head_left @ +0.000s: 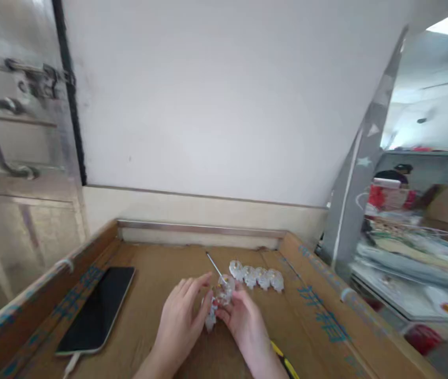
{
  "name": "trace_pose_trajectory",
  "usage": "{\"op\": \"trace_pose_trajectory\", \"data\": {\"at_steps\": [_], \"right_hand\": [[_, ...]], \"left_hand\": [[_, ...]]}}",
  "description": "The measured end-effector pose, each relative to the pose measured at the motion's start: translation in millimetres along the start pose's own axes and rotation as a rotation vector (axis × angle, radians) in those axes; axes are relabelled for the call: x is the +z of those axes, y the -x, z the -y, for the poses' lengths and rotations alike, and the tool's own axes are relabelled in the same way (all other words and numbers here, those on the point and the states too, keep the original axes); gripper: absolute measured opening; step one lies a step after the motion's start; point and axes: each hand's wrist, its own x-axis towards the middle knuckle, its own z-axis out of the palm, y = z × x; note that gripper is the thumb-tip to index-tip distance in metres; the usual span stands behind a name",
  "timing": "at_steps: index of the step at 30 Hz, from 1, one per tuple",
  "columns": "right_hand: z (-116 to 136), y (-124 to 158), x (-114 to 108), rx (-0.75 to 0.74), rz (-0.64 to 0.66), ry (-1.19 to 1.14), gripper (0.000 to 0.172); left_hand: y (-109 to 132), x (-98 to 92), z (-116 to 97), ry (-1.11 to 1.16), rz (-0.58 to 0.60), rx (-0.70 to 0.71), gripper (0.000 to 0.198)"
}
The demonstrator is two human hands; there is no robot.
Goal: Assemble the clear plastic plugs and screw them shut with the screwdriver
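Observation:
Close together over the cardboard surface, my left hand (184,310) and my right hand (245,316) work on small clear plastic pieces with bits of red in them. My right thumb and fingers pinch a rounded clear piece (226,289). Curled in from the other side, my left fingers and thumb meet the same cluster; their exact grip is partly hidden. A further clear piece (210,321) shows below, between the hands. A thin metal rod (214,266), like a screwdriver shaft, slants up just beyond my fingers. Several similar clear pieces (261,277) sit in a row to the right.
A smartphone (98,310) with a white cable lies at left. Partly behind my right forearm is a yellow-and-black handle (285,360). Raised cardboard-covered edges (318,300) border the tabletop. A white panel (208,105) stands behind; a person (395,175) is far right beside a cluttered table.

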Motion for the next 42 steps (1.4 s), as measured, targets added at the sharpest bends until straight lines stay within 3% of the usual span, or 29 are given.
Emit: {"op": "trace_pose_trajectory", "data": {"at_steps": [3, 9, 14, 21, 29, 38, 42], "right_hand": [[3.0, -1.2, -1.7, -0.007, -0.01, -0.006, 0.045], [5.9, 1.1, 0.0, -0.019, -0.047, -0.024, 0.055], [4.2, 0.0, 0.2, -0.034, -0.058, 0.0, 0.061], [0.7, -4.9, -2.9, -0.057, -0.08, 0.043, 0.072], [-1.2, -7.3, -7.4, -0.075, -0.054, 0.072, 0.063], [-6.4, -11.4, -8.6, -0.097, -0.072, 0.122, 0.061], [-7.7, -13.1, -10.6, -0.055, -0.082, 0.118, 0.061]], "left_hand": [[0.0, -1.7, -0.3, -0.047, 0.006, -0.047, 0.018], [-0.4, 0.4, -6.4, -0.192, 0.22, -0.106, 0.01], [1.0, 2.9, -7.8, -0.18, 0.296, -0.097, 0.014], [0.5, 2.1, -9.4, -0.164, 0.295, -0.077, 0.005], [1.5, 2.6, -1.6, -0.146, 0.207, -0.134, 0.011], [-27.5, 4.6, 17.7, -0.283, 0.399, -0.094, 0.011], [-32.9, 9.0, 22.8, -0.272, 0.407, -0.102, 0.007]]}}
